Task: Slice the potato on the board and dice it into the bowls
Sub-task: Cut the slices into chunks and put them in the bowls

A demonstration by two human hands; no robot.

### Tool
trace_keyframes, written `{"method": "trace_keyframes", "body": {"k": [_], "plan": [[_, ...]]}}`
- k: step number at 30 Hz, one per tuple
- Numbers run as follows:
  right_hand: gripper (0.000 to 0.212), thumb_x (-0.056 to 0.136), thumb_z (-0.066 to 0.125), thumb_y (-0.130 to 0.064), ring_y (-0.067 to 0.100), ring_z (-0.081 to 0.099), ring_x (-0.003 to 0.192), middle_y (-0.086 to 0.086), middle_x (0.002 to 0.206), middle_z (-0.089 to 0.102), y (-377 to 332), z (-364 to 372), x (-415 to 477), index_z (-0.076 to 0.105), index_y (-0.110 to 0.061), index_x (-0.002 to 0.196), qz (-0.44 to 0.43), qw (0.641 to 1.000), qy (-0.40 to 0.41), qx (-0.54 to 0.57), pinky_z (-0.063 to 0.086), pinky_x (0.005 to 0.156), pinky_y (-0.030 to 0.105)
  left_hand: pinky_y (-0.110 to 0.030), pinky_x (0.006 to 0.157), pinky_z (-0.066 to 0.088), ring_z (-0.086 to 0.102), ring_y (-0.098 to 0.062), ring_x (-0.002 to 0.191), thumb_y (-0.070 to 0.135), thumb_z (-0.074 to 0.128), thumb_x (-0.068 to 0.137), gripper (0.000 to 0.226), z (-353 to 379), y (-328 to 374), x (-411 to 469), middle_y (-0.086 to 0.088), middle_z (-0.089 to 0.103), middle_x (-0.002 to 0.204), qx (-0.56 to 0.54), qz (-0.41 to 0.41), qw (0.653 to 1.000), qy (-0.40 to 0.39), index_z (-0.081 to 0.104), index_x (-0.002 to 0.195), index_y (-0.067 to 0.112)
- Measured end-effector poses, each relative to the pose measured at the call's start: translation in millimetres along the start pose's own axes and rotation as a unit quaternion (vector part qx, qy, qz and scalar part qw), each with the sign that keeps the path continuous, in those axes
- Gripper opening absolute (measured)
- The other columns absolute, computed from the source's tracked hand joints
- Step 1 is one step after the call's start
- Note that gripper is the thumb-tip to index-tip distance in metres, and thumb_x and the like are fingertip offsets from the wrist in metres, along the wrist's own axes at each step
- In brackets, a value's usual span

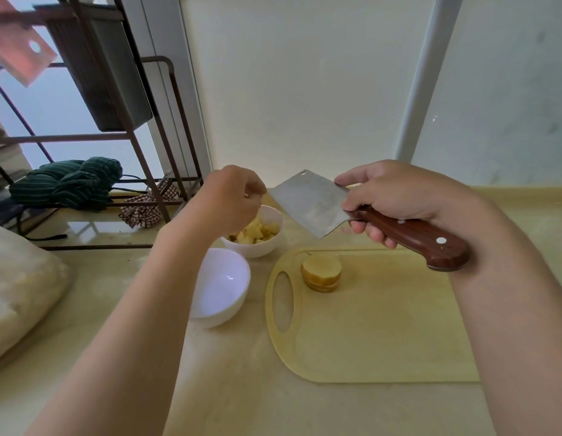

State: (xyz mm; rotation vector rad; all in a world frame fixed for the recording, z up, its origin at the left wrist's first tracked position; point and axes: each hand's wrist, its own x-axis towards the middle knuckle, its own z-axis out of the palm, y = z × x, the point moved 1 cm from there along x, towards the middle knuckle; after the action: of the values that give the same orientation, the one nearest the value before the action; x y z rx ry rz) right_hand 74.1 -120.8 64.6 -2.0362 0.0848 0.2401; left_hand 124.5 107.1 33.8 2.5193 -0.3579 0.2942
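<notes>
A stack of potato slices sits on the board beside an empty bowl, and beyond them the right grip wraps the cleaver handle, while the left grip, fingers curled with any pinch impossible to tell, hovers over the far bowl of diced potato.

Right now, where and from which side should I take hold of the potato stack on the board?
Probably from above with the left hand, fingers spread round the curved skin of the potato stack: the slices lie flat, loose; the right hand holds the cleaver.
</notes>
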Motion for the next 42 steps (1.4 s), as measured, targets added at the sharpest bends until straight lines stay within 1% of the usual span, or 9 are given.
{"method": "trace_keyframes", "body": {"k": [3,6,8,12,16,23,32,39,42], "plan": [[0.048,0.1,0.055,-0.004,0.016,0.05,0.035,0.012,0.063,0.059,1,-11,-3,0.047,-0.025,0.142,0.002,1.0,0.02,0.003,0.038,0.034,0.021,-0.025,0.08,0.053,0.065,-0.007,0.089,0.026,0.066,0.087,0.013,1,24,-9,0.012,0.069,0.094,0.03,0.044,0.993,-0.106,0.072,0.099,0.025],[0.044,0.099,0.055,-0.003,0.016,0.05,0.035,0.011,0.059,0.059,4,-22,-5,0.048,-0.026,0.137,0.007,0.999,0.044,0.014,0.038,0.034,0.022,-0.028,0.093,0.05,0.06,0.001,0.101,0.049,0.074,0.077,0.05,21,40,-19,0.024,0.061,0.112,0.069,0.049,0.963,-0.256,0.059,0.123,0.038],[0.04,0.099,0.055,-0.003,0.016,0.05,0.035,0.01,0.056,0.06,5,-26,-7,0.048,-0.025,0.131,0.004,0.998,0.056,0.013,0.04,0.034,0.023,-0.031,0.098,0.047,0.055,-0.002,0.114,0.055,0.076,0.073,0.071,39,45,-24,0.025,0.053,0.129,0.113,0.069,0.943,-0.306,0.048,0.137,0.041],[0.031,0.098,0.055,-0.001,0.016,0.051,0.037,0.012,0.061,0.061,4,-31,-11,0.056,-0.021,0.122,-0.013,0.998,0.065,0.007,0.042,0.036,0.023,-0.034,0.102,0.043,0.046,-0.009,0.125,0.049,0.077,0.073,0.079,65,49,-29,0.017,0.047,0.136,0.17,0.109,0.93,-0.306,0.039,0.142,0.043],[0.039,0.098,0.054,-0.002,0.018,0.052,0.04,0.012,0.061,0.061,7,-36,-12,0.051,0.003,0.136,-0.015,0.997,0.076,-0.006,0.043,0.039,0.024,-0.037,0.097,0.047,0.049,-0.012,0.113,0.04,0.076,0.075,0.066,71,48,-28,0.011,0.053,0.125,0.162,0.122,0.936,-0.286,0.048,0.135,0.042],[0.035,0.097,0.054,-0.003,0.017,0.056,0.04,0.012,0.062,0.064,11,-44,-11,0.058,0.001,0.132,-0.013,0.995,0.095,-0.005,0.045,0.04,0.025,-0.032,0.092,0.047,0.048,-0.01,0.105,0.041,0.078,0.072,0.057,72,48,-28,0.014,0.051,0.114,0.155,0.123,0.942,-0.27,0.052,0.123,0.035],[0.029,0.097,0.054,-0.002,0.016,0.056,0.038,0.014,0.066,0.064,12,-46,-9,0.059,-0.002,0.126,-0.018,0.995,0.098,0.003,0.045,0.039,0.023,-0.031,0.079,0.052,0.054,-0.008,0.092,0.045,0.083,0.067,0.059,66,49,-27,0.014,0.055,0.107,0.146,0.105,0.949,-0.261,0.046,0.113,0.041],[0.03,0.097,0.054,-0.002,0.015,0.055,0.037,0.014,0.067,0.064,14,-53,-12,0.06,-0.002,0.126,-0.007,0.994,0.109,0.009,0.045,0.039,0.022,-0.03,0.087,0.054,0.061,0.002,0.095,0.048,0.084,0.065,0.055,35,60,-28,0.024,0.06,0.107,0.057,0.069,0.963,-0.252,0.056,0.112,0.045],[0.026,0.097,0.054,-0.002,0.015,0.055,0.037,0.015,0.068,0.064,16,-58,-14,0.06,-0.002,0.122,-0.005,0.993,0.121,0.011,0.045,0.038,0.022,-0.036,0.09,0.057,0.07,-0.007,0.094,0.033,0.079,0.077,0.038,32,73,-36,0.013,0.07,0.105,-0.116,0.029,0.949,-0.291,0.065,0.113,0.034]]}}
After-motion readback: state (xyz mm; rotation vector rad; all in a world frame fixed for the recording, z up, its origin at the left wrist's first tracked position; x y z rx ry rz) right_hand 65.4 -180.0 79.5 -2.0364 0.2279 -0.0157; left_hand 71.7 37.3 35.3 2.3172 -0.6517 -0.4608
